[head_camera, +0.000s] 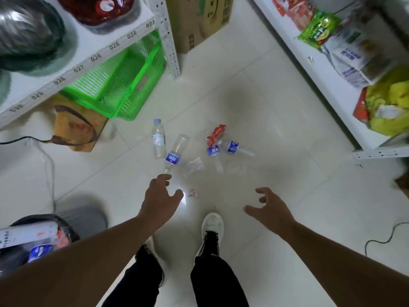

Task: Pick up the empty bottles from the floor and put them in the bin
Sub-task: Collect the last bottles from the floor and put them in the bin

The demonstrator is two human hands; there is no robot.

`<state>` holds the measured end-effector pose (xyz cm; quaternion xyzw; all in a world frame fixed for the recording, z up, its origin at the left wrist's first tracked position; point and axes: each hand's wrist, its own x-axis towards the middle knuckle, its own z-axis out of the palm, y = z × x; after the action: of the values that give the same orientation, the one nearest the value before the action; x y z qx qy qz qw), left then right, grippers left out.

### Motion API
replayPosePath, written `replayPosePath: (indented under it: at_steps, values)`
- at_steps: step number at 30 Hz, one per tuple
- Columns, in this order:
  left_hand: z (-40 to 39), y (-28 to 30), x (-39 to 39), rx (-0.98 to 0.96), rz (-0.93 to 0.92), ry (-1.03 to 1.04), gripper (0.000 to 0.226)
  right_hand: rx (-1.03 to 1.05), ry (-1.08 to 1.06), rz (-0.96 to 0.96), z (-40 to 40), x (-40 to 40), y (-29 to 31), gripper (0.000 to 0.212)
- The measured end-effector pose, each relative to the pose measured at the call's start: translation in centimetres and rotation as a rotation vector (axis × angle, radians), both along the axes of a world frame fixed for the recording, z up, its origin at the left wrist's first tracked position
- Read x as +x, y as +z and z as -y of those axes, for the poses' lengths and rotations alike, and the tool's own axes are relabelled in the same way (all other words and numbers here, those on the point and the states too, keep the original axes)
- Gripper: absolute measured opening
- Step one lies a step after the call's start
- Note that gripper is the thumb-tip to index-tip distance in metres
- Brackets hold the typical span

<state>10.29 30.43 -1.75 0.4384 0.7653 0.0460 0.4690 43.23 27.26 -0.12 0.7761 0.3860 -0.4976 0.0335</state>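
Several clear empty bottles lie on the white tiled floor: one with a white label (158,138), one with a blue label (175,153), and two more blue-labelled ones (213,154) (236,148) beside a red wrapper (215,133). My left hand (161,198) hovers just below the neck of the blue-labelled bottle, fingers spread, holding nothing. My right hand (269,209) hangs lower right with loosely curled fingers, empty. The bin (20,244), lined in black and holding rubbish, stands at the lower left.
A white shelf (88,60) with a green basket (124,85) under it runs along the left. A second shelf (314,69) with snack packs is on the right. A cardboard box (197,21) stands at the back. Cables (47,165) cross the floor. My feet (212,227) are below.
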Motion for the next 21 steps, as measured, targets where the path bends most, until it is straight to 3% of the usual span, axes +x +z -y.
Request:
replayPosePath:
  at_steps: [12, 21]
  values:
    - [-2.8, -3.7, -2.2, -0.133, 0.001, -0.177, 0.063, -0.068, -0.102, -0.044, -0.8, -4.7, -0.8, 0.082]
    - [-5.5, -9.2, -2.2, -0.155, -0.018, -0.277, 0.065, -0.085, -0.041, -0.045, -5.1, -6.5, -7.6, 0.087]
